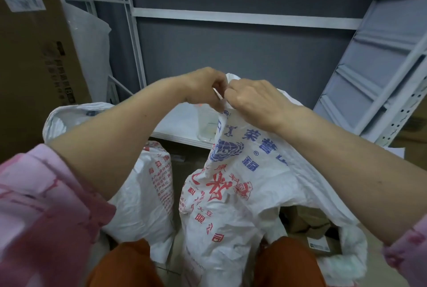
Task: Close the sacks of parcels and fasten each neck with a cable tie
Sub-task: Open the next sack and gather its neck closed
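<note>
**Both hands pinch the top of the printed sack**

The fingertips of both hands are partly hidden, because they curl into the gathered fabric, and the place where they meet is hard to read. If a cable tie is between them, I cannot tell. A small clear container (206, 125) stands below the fingers on a white shelf board (175, 125), but the left wrist and the sack cover much of it, and its content is not clear. The lower edge of the view cuts off both sleeves and the knees.

The left hand (204, 87) comes from the left with the forearm stretched forward, and its fingers are curled and pinch the top edge of the printed sack (233, 185). The right hand (250, 97) is just beside it, almost touching, knuckles up, and its fingers are also curled tight round the same bunched fabric. The sack hangs down from the fingers toward the person, white with blue and red print. Lower right of the fingers its mouth gapes, and brown parcels (307, 222) show inside.

To the lower left of the fingers a second white sack (143, 199) stands on the floor. Behind the fingers are a grey wall and a white metal rack (245, 17); far left stands a large cardboard box (34, 56).
</note>
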Demonstrator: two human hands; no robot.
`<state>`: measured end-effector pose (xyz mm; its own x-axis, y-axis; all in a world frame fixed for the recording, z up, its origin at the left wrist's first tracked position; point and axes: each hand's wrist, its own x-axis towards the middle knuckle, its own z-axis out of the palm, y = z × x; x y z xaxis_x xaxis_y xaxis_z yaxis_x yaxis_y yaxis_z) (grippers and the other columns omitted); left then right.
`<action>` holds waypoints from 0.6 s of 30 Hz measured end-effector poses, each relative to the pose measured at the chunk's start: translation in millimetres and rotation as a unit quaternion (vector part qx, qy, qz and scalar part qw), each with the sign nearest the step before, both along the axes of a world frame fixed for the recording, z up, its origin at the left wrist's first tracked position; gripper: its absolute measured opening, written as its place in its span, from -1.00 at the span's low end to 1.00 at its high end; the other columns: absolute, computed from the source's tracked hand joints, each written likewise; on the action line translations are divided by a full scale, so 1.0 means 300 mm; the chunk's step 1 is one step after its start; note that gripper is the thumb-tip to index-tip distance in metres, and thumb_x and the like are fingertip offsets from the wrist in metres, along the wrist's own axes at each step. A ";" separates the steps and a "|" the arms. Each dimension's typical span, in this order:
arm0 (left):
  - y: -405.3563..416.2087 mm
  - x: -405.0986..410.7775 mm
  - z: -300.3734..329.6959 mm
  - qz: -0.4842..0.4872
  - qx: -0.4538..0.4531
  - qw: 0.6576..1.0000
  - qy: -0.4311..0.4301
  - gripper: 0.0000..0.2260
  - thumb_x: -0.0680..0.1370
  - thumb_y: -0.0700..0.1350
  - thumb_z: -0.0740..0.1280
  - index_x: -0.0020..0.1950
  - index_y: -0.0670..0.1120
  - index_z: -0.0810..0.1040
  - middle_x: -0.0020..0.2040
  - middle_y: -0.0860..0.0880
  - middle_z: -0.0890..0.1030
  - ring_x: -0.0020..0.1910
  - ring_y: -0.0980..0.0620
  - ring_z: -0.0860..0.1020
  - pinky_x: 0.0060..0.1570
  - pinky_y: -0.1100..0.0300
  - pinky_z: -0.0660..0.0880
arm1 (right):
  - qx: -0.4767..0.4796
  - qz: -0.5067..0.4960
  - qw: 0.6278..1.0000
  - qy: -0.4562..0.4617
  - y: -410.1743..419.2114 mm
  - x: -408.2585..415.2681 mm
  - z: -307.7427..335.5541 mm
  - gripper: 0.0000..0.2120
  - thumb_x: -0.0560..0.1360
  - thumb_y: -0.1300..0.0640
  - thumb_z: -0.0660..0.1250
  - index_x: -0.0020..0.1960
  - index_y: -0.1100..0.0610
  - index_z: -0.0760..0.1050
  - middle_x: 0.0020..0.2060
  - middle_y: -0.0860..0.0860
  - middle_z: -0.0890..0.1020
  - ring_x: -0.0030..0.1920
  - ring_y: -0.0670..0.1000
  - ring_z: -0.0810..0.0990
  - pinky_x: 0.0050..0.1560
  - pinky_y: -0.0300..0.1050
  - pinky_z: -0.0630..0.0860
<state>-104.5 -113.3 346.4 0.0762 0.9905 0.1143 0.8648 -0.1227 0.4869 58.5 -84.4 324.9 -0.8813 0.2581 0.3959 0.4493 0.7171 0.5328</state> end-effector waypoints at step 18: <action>0.011 0.003 -0.167 0.070 0.244 0.962 0.105 -0.78 0.33 -0.23 0.44 -0.34 -0.09 0.39 -0.33 0.03 0.44 -0.31 -0.06 0.44 -0.30 0.06 0.44 | -0.312 -0.149 0.922 0.176 0.010 -0.037 -0.014 -0.87 0.34 0.13 0.39 -0.21 0.18 0.51 -0.23 0.12 0.58 -0.20 0.09 0.55 -0.31 -0.13 0.34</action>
<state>-103.7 -110.0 296.1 0.0177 0.8254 0.5643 0.9622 -0.1674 0.2147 47.3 -81.4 320.7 -0.5807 0.7414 0.3362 0.7415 0.6522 -0.1575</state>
